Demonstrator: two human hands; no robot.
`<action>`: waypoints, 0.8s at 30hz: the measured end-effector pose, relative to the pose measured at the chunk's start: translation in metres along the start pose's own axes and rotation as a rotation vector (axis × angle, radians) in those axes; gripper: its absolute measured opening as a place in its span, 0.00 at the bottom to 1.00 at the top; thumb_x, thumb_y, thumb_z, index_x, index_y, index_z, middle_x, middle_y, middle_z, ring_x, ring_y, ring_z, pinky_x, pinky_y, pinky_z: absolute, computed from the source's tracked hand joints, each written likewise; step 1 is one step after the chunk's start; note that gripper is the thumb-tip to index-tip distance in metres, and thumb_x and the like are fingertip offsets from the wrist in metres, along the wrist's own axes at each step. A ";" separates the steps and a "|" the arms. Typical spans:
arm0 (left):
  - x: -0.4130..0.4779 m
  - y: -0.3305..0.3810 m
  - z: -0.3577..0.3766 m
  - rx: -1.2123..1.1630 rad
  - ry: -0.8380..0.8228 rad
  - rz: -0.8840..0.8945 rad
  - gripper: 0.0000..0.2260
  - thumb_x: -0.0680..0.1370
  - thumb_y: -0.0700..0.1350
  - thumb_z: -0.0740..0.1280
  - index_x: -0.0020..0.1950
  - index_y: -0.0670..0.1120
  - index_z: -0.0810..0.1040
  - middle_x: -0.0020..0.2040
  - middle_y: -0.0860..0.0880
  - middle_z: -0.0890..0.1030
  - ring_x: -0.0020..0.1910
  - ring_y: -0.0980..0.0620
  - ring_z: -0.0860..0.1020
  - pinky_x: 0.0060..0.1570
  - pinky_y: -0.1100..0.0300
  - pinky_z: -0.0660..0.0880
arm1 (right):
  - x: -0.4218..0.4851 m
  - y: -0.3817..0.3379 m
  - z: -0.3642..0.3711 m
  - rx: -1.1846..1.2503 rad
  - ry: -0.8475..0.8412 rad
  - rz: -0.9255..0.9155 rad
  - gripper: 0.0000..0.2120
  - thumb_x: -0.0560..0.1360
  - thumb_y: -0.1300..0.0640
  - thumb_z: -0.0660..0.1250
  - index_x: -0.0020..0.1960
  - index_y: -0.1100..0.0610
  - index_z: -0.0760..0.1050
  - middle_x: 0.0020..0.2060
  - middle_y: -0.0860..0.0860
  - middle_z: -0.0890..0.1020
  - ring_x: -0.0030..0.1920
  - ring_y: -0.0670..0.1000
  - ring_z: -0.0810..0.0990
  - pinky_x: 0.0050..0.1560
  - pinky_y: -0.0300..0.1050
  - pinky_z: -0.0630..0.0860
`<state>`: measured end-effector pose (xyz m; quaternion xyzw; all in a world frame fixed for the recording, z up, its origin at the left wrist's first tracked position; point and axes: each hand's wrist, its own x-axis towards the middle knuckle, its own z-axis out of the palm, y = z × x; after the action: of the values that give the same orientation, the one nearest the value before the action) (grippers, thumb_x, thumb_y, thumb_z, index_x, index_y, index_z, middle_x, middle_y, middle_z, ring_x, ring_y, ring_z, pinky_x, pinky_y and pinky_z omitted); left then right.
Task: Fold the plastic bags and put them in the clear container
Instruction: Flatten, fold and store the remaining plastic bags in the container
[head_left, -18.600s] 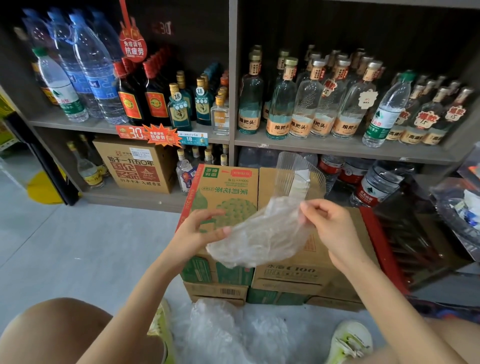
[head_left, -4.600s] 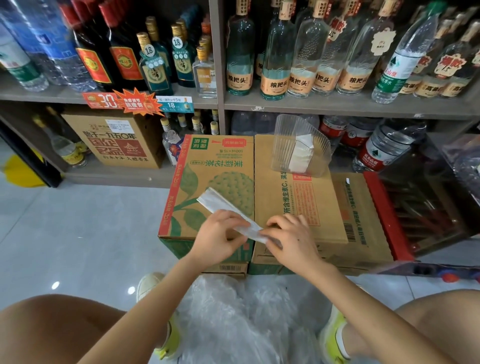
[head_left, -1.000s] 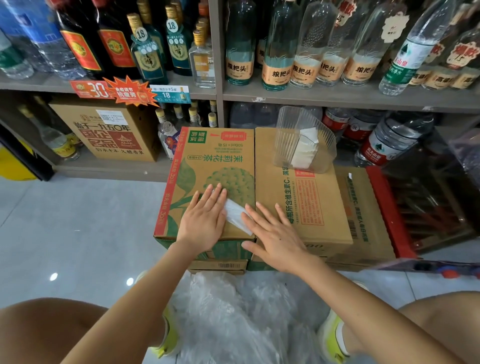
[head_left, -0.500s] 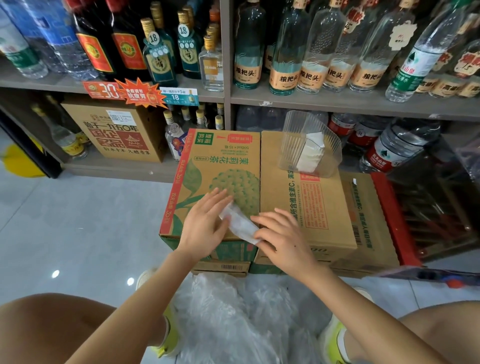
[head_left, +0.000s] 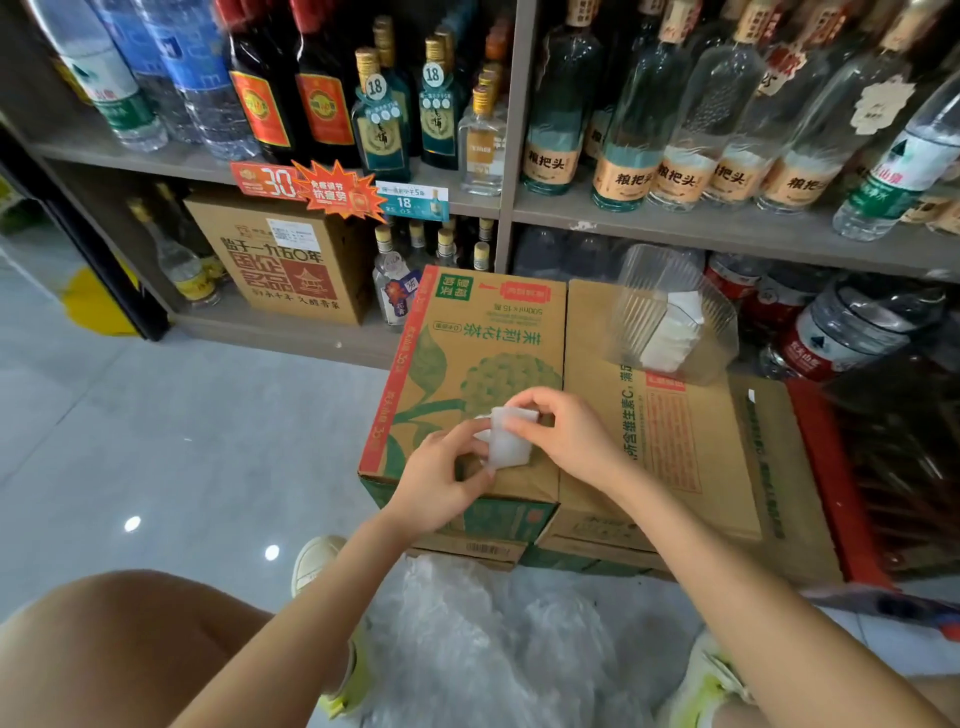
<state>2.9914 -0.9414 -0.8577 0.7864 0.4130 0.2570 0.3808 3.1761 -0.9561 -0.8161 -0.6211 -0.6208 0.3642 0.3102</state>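
A small folded white plastic bag (head_left: 509, 439) is held just above the green-printed cardboard box (head_left: 467, 332). My left hand (head_left: 441, 483) pinches its lower left side with curled fingers. My right hand (head_left: 563, 439) pinches its upper right edge. The clear container (head_left: 639, 291) stands at the far end of the brown box (head_left: 685, 447) and holds several folded white bags (head_left: 670, 335). A heap of loose clear plastic bags (head_left: 498, 644) lies on the floor between my feet.
Shelves full of glass and water bottles (head_left: 670, 119) rise right behind the boxes. A brown carton (head_left: 283, 260) sits on the low shelf at left. A red crate (head_left: 852, 483) stands to the right. Grey tiled floor (head_left: 156, 441) spreads to the left.
The flat strip pressed on the box has been folded into a small packet. Both hands went from flat and pressing to pinching it and lifting it off the box.
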 end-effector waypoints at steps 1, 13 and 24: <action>0.000 0.000 0.000 -0.019 0.007 -0.029 0.25 0.70 0.55 0.63 0.64 0.47 0.73 0.46 0.57 0.83 0.52 0.54 0.78 0.57 0.67 0.67 | 0.007 0.001 0.002 0.031 -0.012 0.029 0.05 0.75 0.55 0.70 0.50 0.52 0.78 0.48 0.47 0.82 0.51 0.47 0.79 0.52 0.45 0.75; -0.004 -0.002 -0.006 -0.204 0.159 -0.042 0.16 0.70 0.42 0.66 0.57 0.52 0.75 0.52 0.61 0.79 0.54 0.67 0.76 0.54 0.74 0.69 | 0.028 0.008 0.016 0.119 -0.099 0.136 0.04 0.72 0.56 0.73 0.45 0.53 0.79 0.44 0.51 0.84 0.48 0.51 0.81 0.53 0.53 0.78; 0.002 -0.013 -0.006 0.011 0.332 0.043 0.10 0.73 0.39 0.65 0.54 0.41 0.79 0.51 0.52 0.77 0.52 0.59 0.74 0.54 0.73 0.68 | 0.042 0.006 0.028 -0.283 -0.056 0.183 0.07 0.71 0.40 0.70 0.44 0.42 0.79 0.38 0.41 0.79 0.42 0.46 0.78 0.37 0.42 0.69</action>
<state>2.9821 -0.9326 -0.8647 0.7438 0.4548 0.3890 0.2974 3.1541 -0.9163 -0.8392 -0.7021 -0.6152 0.3169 0.1679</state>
